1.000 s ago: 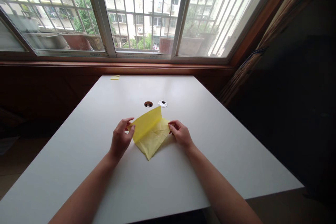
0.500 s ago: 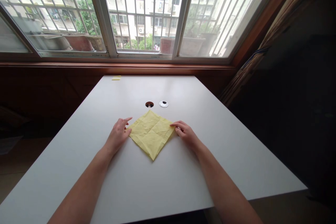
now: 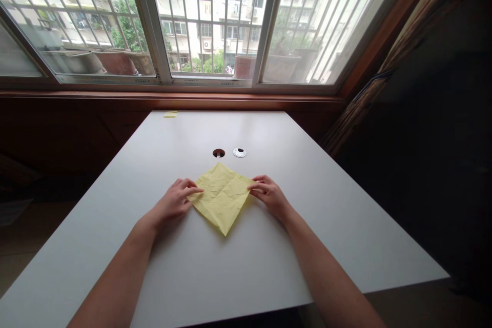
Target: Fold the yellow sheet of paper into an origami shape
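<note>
A creased yellow sheet of paper (image 3: 222, 200) lies as a diamond on the white table (image 3: 215, 277), one corner pointing toward me. At its left corner, my left hand (image 3: 179, 197) pinches the edge, index finger on top and thumb low at the side. My right hand (image 3: 271, 196) grips the opposite corner between fingers and thumb. Both side corners are partly covered by my fingers, and the paper's underside is hidden.
Just beyond the paper, the tabletop has a round cable hole (image 3: 219, 153), with a silver ring-shaped cover (image 3: 240, 152) beside it. Small yellow strips (image 3: 170, 114) lie at the far left edge. A barred window (image 3: 211, 20) stands behind the table; a curtain (image 3: 388, 61) hangs at right.
My left hand has turned and closed, its index finger now over the paper's left corner. My right fingers have shifted slightly and closed on the right corner.
</note>
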The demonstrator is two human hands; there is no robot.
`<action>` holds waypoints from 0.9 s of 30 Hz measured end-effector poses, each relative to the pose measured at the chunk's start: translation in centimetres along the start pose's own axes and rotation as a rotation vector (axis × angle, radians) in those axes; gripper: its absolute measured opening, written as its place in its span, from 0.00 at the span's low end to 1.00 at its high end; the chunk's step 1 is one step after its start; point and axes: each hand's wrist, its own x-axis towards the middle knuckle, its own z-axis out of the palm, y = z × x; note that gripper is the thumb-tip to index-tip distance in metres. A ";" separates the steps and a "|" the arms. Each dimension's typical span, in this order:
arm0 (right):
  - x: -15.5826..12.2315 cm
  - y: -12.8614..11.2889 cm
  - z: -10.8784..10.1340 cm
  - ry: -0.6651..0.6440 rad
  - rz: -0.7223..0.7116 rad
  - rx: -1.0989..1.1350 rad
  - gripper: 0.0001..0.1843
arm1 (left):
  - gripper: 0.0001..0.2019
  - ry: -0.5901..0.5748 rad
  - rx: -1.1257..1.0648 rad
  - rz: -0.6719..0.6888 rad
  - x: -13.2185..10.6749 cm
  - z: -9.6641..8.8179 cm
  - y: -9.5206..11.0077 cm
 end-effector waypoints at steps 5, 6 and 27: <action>0.1 -0.3 -0.2 0.050 0.056 0.025 0.10 | 0.31 -0.108 -0.067 -0.025 -0.5 -0.9 0.3; 0.1 -0.4 -0.3 0.057 0.066 0.035 0.11 | 0.29 -0.106 -0.073 -0.025 -0.6 -0.9 0.3; 0.4 -0.5 -0.8 0.042 -0.011 -0.159 0.07 | 0.15 0.089 -0.202 -0.165 0.5 0.6 -2.0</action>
